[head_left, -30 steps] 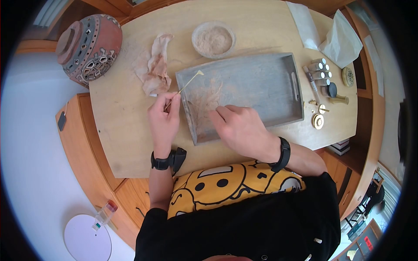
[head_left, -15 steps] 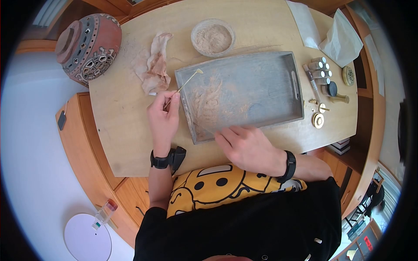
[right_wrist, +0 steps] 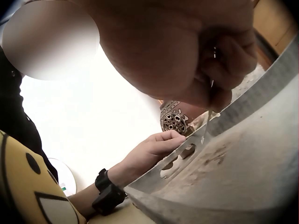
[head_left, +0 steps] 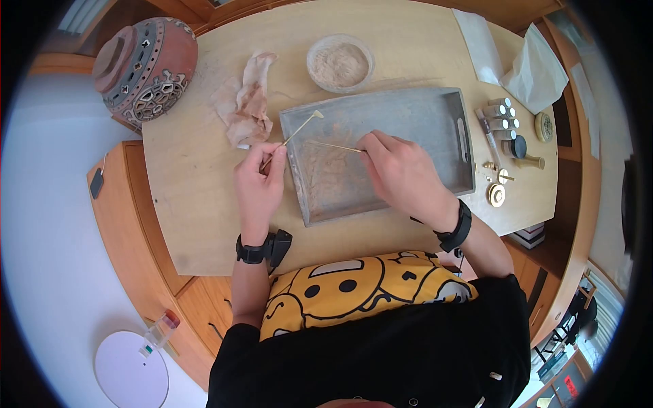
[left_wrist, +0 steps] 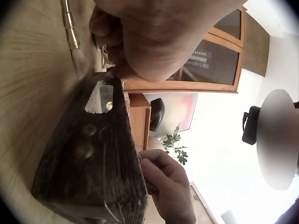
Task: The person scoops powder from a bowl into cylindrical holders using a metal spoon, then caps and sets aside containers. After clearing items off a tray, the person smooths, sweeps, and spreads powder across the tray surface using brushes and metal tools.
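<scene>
My left hand (head_left: 262, 177) pinches a thin brass tool (head_left: 301, 129) with a small flat, spade-like head, which reaches over the left end of a grey wooden tray (head_left: 422, 119). My right hand (head_left: 401, 170) grips a slender stick-like metal tool (head_left: 338, 146) over the tray, its tip pointing left. Pale brown powder (head_left: 326, 170) lies smeared across the tray's left half. From the right wrist view, the thin tool (right_wrist: 207, 126) slants down from the curled fingers towards the tray floor. In the left wrist view, the left hand (left_wrist: 154, 42) is above the tray's end wall with its cut-out handle.
A bowl of powder (head_left: 340, 62) stands behind the tray, with crumpled stained paper (head_left: 250, 102) to the left. A lidded reddish pot (head_left: 149, 68) sits at the far left. Small bottles (head_left: 502, 115) and brass pieces (head_left: 496, 194) stand on the right. A brush (left_wrist: 74, 44) lies beside the tray.
My right hand dropped to the tray's near edge, then rose up and right over the tray, its thin tool now plainly visible. The left hand has hardly moved.
</scene>
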`<state>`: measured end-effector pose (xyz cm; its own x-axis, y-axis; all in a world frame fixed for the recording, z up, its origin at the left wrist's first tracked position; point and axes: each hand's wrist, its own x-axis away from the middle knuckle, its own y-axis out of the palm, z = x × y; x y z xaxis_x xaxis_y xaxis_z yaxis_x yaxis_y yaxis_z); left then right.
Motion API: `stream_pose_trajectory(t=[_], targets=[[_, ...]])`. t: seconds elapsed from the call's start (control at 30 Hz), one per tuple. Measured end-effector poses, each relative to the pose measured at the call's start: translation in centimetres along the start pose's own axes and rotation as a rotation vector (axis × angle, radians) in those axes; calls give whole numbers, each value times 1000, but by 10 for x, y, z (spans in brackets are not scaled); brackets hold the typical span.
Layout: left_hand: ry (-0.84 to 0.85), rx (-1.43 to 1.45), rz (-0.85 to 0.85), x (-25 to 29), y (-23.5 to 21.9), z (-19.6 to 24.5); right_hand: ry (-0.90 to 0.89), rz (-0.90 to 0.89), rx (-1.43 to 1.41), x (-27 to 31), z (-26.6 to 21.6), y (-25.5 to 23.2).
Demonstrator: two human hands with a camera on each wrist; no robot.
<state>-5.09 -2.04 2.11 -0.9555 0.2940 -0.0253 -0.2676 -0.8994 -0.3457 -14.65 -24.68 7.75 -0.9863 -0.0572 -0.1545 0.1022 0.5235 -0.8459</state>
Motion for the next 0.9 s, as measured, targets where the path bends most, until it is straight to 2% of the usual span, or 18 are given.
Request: stream_pose_trajectory(t=[0.4,0.53,0.6,0.7,0.83,0.9], targets=[[5,-12,-1,0,-1,-1,-48,-176,-17,21,-4,-5],[3,-16,1,-1,-1,-1,-87,-170,-54,23,-6,-8],[1,-10,2,-1,0,-1,-44,-33,-46,16,-2,-12],[-1,-20,-8,-1,-2,-2,42,-2,33,8,8,-5],[3,-16,-3,-1,-1,1,77,-26,10,6,8,-4],[-2,-22,-7,-1,-2,1,83,-117,-4,11,6,-6]])
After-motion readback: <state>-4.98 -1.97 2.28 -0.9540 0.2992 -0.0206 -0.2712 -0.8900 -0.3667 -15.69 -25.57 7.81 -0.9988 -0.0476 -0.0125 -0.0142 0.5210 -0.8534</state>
